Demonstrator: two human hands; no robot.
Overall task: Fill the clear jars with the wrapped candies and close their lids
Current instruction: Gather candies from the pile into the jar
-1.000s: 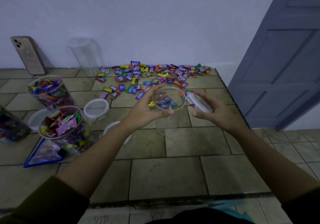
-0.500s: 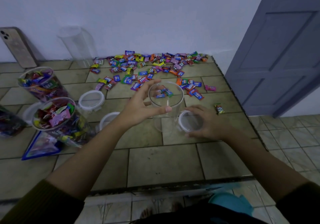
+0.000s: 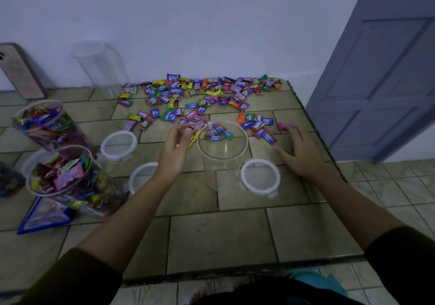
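An empty clear jar (image 3: 221,161) stands open in the middle of the tiled counter. Its white-rimmed lid (image 3: 260,178) lies flat just right of it. Wrapped candies (image 3: 200,95) are strewn behind the jar, up to the wall. My left hand (image 3: 175,148) is off the jar, at its left rim, fingers loosely bent and touching the nearest candies. My right hand (image 3: 297,154) lies right of the jar with fingers spread, fingertips by a lone pink candy (image 3: 283,125). Neither hand plainly holds anything.
Two candy-filled jars without lids (image 3: 47,125) (image 3: 68,175) stand at the left, with two loose lids (image 3: 118,143) (image 3: 141,177) beside them. Another empty jar (image 3: 101,69) and a phone (image 3: 21,71) stand by the wall. A blue bag (image 3: 44,215) lies front left. The counter's edge and a door (image 3: 376,69) are right.
My right hand set the lid down beside the jar and moved right toward the loose candies. My left hand released the jar's rim and reached to the candies behind it.
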